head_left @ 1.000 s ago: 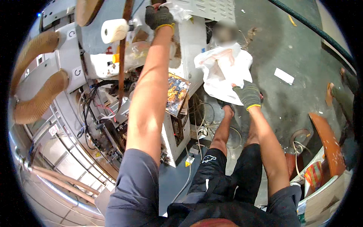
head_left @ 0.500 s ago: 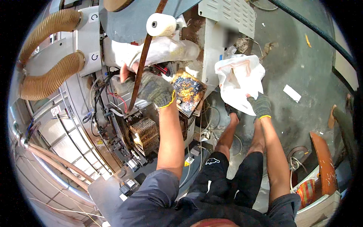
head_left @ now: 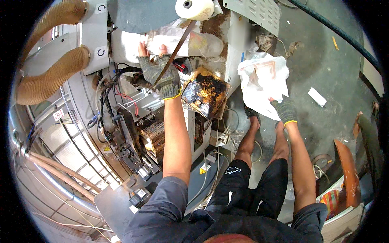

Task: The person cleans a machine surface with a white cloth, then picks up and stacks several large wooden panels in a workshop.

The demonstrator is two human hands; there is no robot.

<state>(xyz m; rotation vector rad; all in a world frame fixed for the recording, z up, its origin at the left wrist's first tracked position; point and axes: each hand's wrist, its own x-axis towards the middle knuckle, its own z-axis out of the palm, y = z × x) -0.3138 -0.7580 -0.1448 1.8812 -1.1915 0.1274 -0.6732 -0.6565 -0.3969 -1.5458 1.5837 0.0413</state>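
Observation:
My left hand (head_left: 161, 75), in a grey-green fingerless work glove with a yellow cuff, reaches over the machine. Its bare fingers are stretched out and apart at the near edge of a white plastic-wrapped bundle (head_left: 178, 42); whether they touch it I cannot tell. A narrow brown strip (head_left: 176, 50) runs slantwise in front of the hand. Over at the right, my right hand (head_left: 285, 110), gloved alike, grips the lower edge of a white plastic bag (head_left: 265, 81) that hangs crumpled with its mouth open. Its fingers are partly hidden by the bag.
A small glue-crusted pot (head_left: 206, 93) with black and amber residue sits right of my left hand. Cables (head_left: 117, 79) and machine parts (head_left: 152, 139) lie below it. A white roller (head_left: 194, 9) stands above. Ribbed brown hoses (head_left: 56, 73) bend at the left; a white paper piece (head_left: 317, 97) lies on the floor.
My left hand has turned from pointing leftward to pointing away from me, with its fingers now spread by the bundle. My right hand still grips the bag. The whole view has shifted slightly.

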